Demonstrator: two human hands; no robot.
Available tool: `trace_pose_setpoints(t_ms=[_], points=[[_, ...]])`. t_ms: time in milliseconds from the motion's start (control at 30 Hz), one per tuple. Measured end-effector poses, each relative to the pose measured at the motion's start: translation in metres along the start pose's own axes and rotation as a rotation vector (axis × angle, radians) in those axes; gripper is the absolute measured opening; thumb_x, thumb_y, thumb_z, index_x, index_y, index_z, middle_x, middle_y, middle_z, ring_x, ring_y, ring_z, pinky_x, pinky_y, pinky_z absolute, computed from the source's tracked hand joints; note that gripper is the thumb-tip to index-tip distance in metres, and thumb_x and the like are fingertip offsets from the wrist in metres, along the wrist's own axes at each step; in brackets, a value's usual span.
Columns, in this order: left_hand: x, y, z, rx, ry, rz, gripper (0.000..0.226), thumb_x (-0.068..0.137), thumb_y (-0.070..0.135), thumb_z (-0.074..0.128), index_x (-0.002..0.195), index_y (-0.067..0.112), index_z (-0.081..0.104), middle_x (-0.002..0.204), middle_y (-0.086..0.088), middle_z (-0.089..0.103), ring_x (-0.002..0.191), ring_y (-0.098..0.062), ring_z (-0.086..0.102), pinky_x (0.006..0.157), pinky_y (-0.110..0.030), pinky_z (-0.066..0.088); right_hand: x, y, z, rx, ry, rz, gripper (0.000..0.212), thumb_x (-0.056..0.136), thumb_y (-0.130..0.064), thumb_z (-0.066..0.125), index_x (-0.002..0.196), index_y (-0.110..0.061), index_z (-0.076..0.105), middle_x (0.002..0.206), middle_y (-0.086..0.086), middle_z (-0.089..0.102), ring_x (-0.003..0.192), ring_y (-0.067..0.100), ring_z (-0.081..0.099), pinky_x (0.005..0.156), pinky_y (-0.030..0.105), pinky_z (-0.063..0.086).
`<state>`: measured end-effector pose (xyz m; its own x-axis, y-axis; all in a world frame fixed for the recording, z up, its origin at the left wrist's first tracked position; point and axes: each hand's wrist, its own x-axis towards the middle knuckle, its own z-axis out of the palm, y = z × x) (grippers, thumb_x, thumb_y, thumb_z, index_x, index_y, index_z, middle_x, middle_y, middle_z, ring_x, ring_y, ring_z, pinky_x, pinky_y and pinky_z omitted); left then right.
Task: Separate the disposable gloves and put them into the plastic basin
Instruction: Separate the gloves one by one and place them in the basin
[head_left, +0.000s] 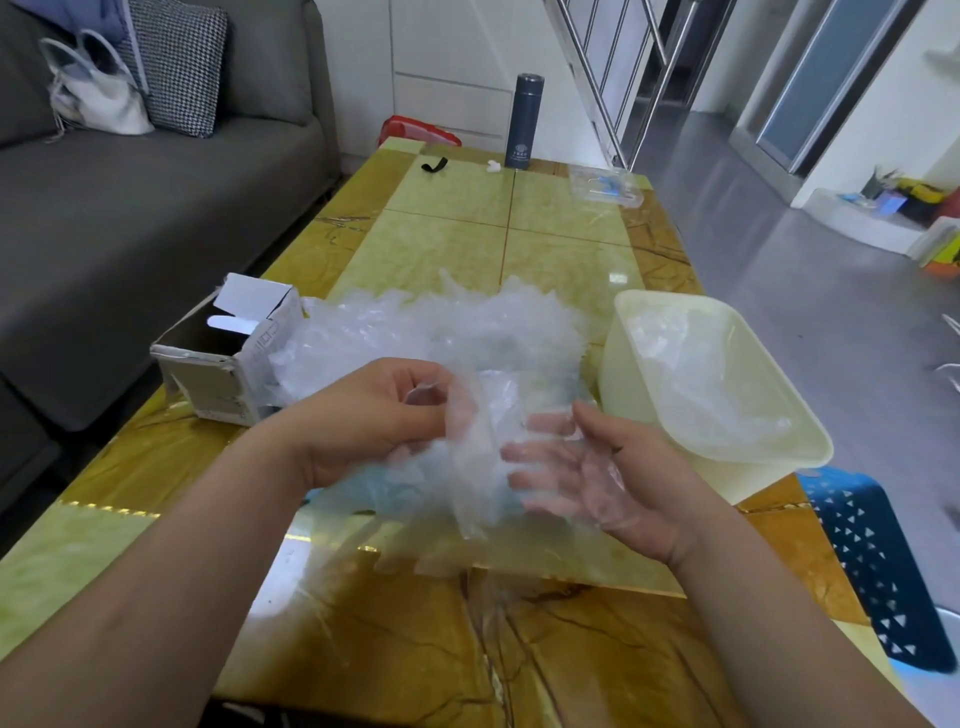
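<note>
A heap of clear disposable gloves (441, 332) lies across the middle of the table. Just in front of it my left hand (374, 415) grips a bunch of clear gloves (467, 483) with curled fingers. My right hand (587, 467) lies palm up with straight fingers under that same bunch, and thin film is draped over its fingers and palm. The cream plastic basin (769, 467) stands to the right of my hands at the table's right edge. Several separated gloves (701, 374) lie inside it.
An open cardboard box (228, 358) sits left of the heap. At the table's far end stand a dark flask (523, 122), a black strap (434, 165) and a clear packet (605, 186). A grey sofa (130, 208) runs along the left; a blue stool (872, 561) is at right.
</note>
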<state>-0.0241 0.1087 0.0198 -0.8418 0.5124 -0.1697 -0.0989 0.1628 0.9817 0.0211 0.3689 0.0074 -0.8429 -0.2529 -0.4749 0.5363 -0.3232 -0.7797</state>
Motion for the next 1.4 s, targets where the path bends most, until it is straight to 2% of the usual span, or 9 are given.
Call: trace_pose_setpoints(t_ms=[100,267,433,600,767,967,1133,1233,1400], points=[[-0.003,0.011,0.026,0.04,-0.049,0.04,0.006,0.087,0.012,0.082,0.089,0.011,0.076,0.079,0.001,0.068,0.078,-0.014,0.057,0.068,-0.029,0.044,0.0,0.001,0.003,-0.055,-0.021,0.031,0.04,0.106,-0.033,0.047,0.124,-0.001,0.064,0.114,0.024,0.073,0.091,0.034,0.075,0.085,0.051,0.06],[0.008,0.0,0.057,0.29,0.083,0.118,0.023,0.079,0.024,0.089,0.079,0.011,0.07,0.071,0.004,0.058,0.067,-0.011,0.053,0.067,-0.032,0.046,-0.004,0.004,0.011,-0.136,-0.096,0.046,0.046,0.107,-0.039,0.046,0.132,-0.008,0.069,0.138,0.022,0.063,0.112,0.032,0.068,0.093,0.051,0.058],[0.012,-0.006,0.06,0.513,0.197,0.185,0.02,0.072,0.031,0.089,0.068,0.032,0.069,0.119,0.02,0.062,0.111,0.006,0.059,0.094,-0.021,0.046,-0.003,0.004,0.01,-0.071,-0.141,0.091,0.078,0.101,-0.066,0.038,0.135,-0.001,0.065,0.145,0.031,0.054,0.132,0.044,0.053,0.119,0.054,0.036],[0.013,-0.011,0.057,0.326,0.198,0.076,0.017,0.077,0.022,0.089,0.075,0.017,0.073,0.072,0.002,0.071,0.066,-0.011,0.063,0.065,-0.037,0.052,-0.004,0.001,0.011,-0.07,-0.178,0.007,0.089,0.095,-0.076,0.04,0.139,-0.002,0.061,0.138,0.026,0.06,0.124,0.043,0.059,0.111,0.058,0.044],[0.017,-0.013,0.053,0.077,0.462,0.057,0.028,0.077,0.02,0.09,0.064,0.015,0.066,0.061,0.003,0.059,0.059,-0.012,0.055,0.057,-0.027,0.044,-0.001,0.003,0.002,0.024,-0.058,-0.112,0.108,0.059,-0.067,0.089,0.139,-0.004,0.055,0.13,0.024,0.068,0.112,0.04,0.07,0.085,0.056,0.06],[0.019,-0.013,0.058,-0.087,0.446,0.014,0.034,0.083,0.029,0.086,0.065,0.02,0.059,0.066,0.002,0.055,0.064,-0.015,0.053,0.062,-0.028,0.043,0.002,0.012,0.007,-0.18,0.026,-0.173,0.055,0.074,-0.032,0.09,0.116,-0.001,0.073,0.12,0.026,0.071,0.096,0.036,0.07,0.096,0.055,0.054],[0.022,-0.017,0.05,-0.202,0.565,-0.07,0.038,0.085,0.03,0.081,0.066,0.019,0.051,0.065,-0.001,0.057,0.064,-0.02,0.053,0.067,-0.032,0.046,0.001,0.013,0.001,-0.283,-0.032,-0.165,0.09,0.059,-0.03,0.098,0.139,-0.019,0.059,0.128,0.014,0.071,0.116,0.032,0.07,0.103,0.057,0.052],[0.021,-0.019,0.05,-0.185,0.57,-0.069,0.043,0.085,0.032,0.083,0.063,0.02,0.048,0.063,0.0,0.056,0.06,-0.017,0.053,0.068,-0.032,0.046,0.0,0.016,0.01,-0.403,0.038,-0.205,0.066,0.07,-0.021,0.095,0.129,-0.018,0.066,0.119,0.012,0.075,0.108,0.029,0.074,0.091,0.046,0.059],[0.019,-0.018,0.058,-0.093,0.419,-0.048,0.034,0.09,0.039,0.079,0.081,0.007,0.07,0.075,-0.001,0.067,0.067,-0.012,0.058,0.069,-0.028,0.045,0.003,0.018,0.017,-0.175,0.257,-0.231,0.032,0.092,-0.035,0.075,0.099,-0.003,0.077,0.09,0.017,0.074,0.081,0.028,0.067,0.079,0.042,0.053]])
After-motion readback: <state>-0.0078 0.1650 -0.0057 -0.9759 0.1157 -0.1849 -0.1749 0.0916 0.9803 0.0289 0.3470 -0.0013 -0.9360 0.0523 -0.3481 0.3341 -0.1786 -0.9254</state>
